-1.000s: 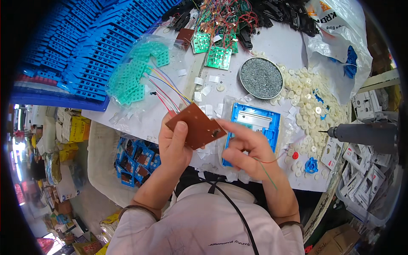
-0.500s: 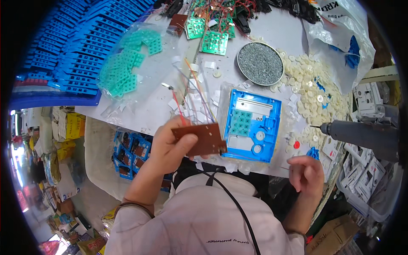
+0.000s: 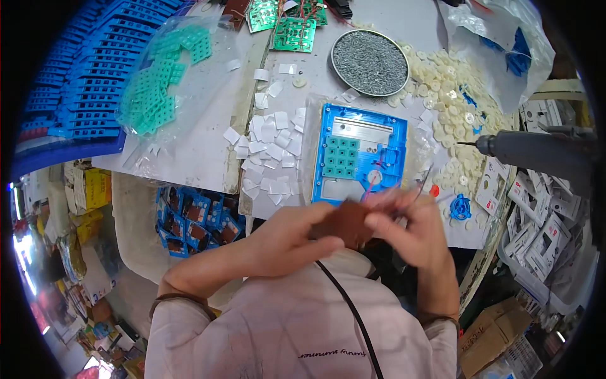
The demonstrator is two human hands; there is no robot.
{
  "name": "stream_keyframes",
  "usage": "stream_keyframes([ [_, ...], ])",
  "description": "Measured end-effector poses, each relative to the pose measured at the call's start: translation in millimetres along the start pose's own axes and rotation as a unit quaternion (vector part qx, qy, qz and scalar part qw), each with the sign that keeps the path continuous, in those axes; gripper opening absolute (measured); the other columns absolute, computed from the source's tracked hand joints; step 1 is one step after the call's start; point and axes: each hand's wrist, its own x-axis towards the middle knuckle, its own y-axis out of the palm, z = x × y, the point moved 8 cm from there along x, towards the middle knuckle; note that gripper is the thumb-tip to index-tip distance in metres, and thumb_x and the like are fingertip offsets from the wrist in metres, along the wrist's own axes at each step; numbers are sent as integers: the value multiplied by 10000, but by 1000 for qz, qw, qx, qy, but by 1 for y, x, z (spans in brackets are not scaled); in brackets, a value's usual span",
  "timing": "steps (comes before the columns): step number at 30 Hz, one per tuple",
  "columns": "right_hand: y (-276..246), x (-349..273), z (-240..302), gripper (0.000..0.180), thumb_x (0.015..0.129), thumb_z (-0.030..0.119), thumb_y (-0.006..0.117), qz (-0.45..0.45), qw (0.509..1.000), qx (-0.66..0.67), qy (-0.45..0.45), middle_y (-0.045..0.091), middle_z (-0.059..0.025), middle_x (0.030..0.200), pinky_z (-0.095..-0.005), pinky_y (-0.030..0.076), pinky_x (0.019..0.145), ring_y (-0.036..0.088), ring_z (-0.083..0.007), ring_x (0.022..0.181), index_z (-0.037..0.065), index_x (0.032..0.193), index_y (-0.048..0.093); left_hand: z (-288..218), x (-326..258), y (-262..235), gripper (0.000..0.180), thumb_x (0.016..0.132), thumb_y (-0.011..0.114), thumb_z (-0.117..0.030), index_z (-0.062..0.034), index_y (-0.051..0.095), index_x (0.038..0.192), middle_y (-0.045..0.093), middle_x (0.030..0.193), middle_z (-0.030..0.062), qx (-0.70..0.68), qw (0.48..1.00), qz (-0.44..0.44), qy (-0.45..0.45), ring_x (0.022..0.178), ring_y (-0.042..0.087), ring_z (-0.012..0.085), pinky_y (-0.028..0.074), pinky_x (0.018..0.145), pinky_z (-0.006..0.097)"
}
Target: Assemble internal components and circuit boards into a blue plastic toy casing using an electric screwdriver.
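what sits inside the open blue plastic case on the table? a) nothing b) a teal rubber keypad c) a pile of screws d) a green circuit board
b, a teal rubber keypad lies in the upper left part of the open blue plastic case, its grid of buttons showing.

Your brown board (image 3: 344,222) looked matt, the blue plastic shell (image 3: 360,155) at 12 o'clock glossy, screws (image 3: 370,62) dull metal.

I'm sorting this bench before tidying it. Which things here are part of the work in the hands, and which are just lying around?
In hand:
left hand and right hand on the brown circuit board; blue housing nearest.

Lying about:
dish of screws, green boards, white buttons, electric screwdriver.
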Motion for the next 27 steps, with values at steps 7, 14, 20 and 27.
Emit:
stream_keyframes([
  [7,-16,77,-21,145,906,105,706,47,992,-95,72,692,-66,787,-287,505,607,618,-98,688,-14,989,690,41,-14,0,717,1022,515,17,-74,153,1634,542,1391,154,-259,962,-76,-35,1086,607,138,519,879,293],
  [14,-11,102,-25,158,902,103,716,58,969,-236,38,701,-83,807,-290,514,619,634,-126,679,-9,1007,676,39,-11,-3,772,990,528,57,-77,126,1636,560,1377,170,-213,973,-75,-41,1088,618,145,485,973,303],
  [20,-6,103,-21,208,880,113,723,50,948,-313,-4,681,-170,827,-398,502,647,653,-323,711,-15,1026,652,18,-21,-9,707,933,649,6,-42,320,1557,684,1133,151,-25,998,-58,11,906,704,195,556,848,334],
  [27,-1,106,-9,161,857,115,710,55,932,-356,-30,661,-226,846,-513,505,750,640,-435,834,-14,905,628,-19,-20,-47,527,848,788,-126,-30,587,1326,653,776,84,305,945,-118,-15,647,641,251,511,609,348],
])
